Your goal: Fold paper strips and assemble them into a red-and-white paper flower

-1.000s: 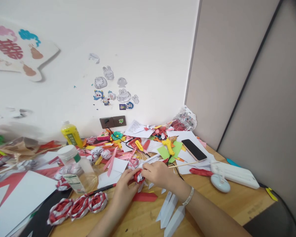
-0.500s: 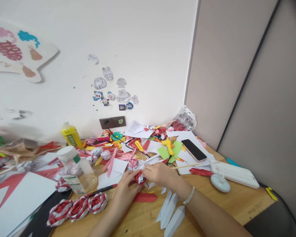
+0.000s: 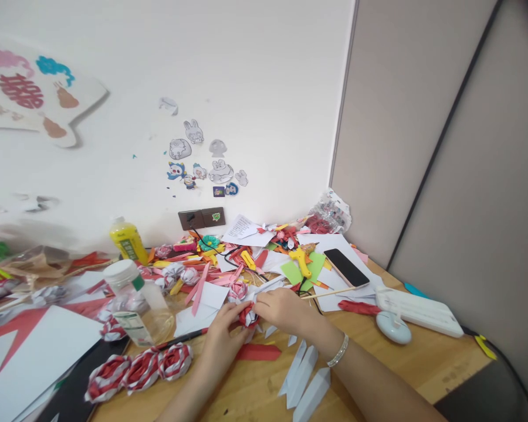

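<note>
Between my two hands is a red and white paper flower [image 3: 248, 316], partly covered by fingers. My left hand [image 3: 224, 325] is closed around its left side. From the right, my right hand [image 3: 281, 310] pinches at its top edge, fingertips bent down. Just in front of the hands lies a folded red paper strip [image 3: 259, 351]. Several folded white paper strips [image 3: 302, 375] lie below my right wrist. Three finished-looking red and white paper flowers [image 3: 143, 369] sit in a row left of my left forearm.
A clear jar with a white lid [image 3: 134, 305] and a yellow bottle [image 3: 128, 240] stand at left. Behind the hands are paper scraps, a yellow glue gun [image 3: 301, 262] and a phone [image 3: 347, 268]. A mouse [image 3: 393, 326] and white power strip [image 3: 418, 309] lie at right.
Both hands stay at the flower, with only a slight shift of the fingers. The whole view has moved very slightly; nothing else visibly differs.
</note>
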`<control>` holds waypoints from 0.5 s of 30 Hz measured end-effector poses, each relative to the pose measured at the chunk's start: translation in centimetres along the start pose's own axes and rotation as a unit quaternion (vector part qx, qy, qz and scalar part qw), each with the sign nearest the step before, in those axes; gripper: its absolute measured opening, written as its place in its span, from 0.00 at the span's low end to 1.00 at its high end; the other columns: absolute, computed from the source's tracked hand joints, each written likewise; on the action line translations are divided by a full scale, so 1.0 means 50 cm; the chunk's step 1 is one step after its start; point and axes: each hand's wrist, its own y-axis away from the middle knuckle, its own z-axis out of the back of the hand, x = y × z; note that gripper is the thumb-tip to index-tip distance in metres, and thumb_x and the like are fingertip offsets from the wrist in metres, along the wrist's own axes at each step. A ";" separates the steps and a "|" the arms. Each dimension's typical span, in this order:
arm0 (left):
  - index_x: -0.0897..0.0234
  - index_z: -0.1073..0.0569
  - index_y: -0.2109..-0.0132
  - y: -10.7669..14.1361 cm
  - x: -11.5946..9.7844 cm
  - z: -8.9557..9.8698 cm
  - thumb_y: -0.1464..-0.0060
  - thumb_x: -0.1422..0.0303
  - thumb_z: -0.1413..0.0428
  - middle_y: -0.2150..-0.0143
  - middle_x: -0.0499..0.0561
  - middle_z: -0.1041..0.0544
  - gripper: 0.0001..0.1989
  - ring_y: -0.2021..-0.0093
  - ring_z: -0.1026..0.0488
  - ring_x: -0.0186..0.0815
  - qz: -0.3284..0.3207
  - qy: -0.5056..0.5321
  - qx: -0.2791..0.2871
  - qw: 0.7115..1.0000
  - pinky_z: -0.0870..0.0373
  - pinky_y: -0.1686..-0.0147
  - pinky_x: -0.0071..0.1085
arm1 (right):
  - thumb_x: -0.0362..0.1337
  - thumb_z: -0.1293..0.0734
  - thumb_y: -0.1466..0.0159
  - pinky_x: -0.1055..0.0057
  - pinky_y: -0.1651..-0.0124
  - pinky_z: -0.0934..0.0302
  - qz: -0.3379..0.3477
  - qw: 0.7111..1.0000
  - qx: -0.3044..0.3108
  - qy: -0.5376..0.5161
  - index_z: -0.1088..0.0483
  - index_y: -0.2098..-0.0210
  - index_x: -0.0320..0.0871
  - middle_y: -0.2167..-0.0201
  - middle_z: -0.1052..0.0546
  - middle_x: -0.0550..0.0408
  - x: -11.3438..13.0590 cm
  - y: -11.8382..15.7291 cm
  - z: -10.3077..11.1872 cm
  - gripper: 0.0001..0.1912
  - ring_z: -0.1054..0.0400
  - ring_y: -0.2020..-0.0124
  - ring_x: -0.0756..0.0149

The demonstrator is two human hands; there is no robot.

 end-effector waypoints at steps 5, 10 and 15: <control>0.62 0.26 0.55 -0.003 0.004 -0.001 0.59 0.72 0.45 0.62 0.52 0.28 0.19 0.61 0.28 0.39 0.002 -0.016 -0.005 1.000 0.29 0.59 0.36 | 0.29 0.42 0.37 0.73 0.74 0.48 -0.032 0.999 -0.013 -0.005 0.38 0.69 0.41 0.72 0.32 0.55 0.002 -0.003 -0.014 0.05 0.37 0.73 0.68; 0.61 0.26 0.55 0.000 0.003 -0.001 0.59 0.72 0.46 0.62 0.51 0.29 0.19 0.61 0.28 0.38 -0.004 -0.011 -0.019 1.000 0.29 0.60 0.35 | 0.30 0.43 0.36 0.72 0.75 0.50 -0.037 0.998 -0.048 -0.010 0.38 0.69 0.40 0.73 0.32 0.56 0.006 -0.001 -0.011 0.06 0.38 0.75 0.69; 0.61 0.27 0.55 0.002 0.003 -0.001 0.57 0.71 0.45 0.61 0.52 0.28 0.19 0.60 0.28 0.38 -0.016 -0.021 -0.002 1.000 0.30 0.59 0.36 | 0.33 0.44 0.35 0.74 0.74 0.50 -0.027 0.997 -0.052 -0.046 0.37 0.70 0.40 0.74 0.31 0.57 0.005 0.000 -0.007 0.09 0.37 0.74 0.71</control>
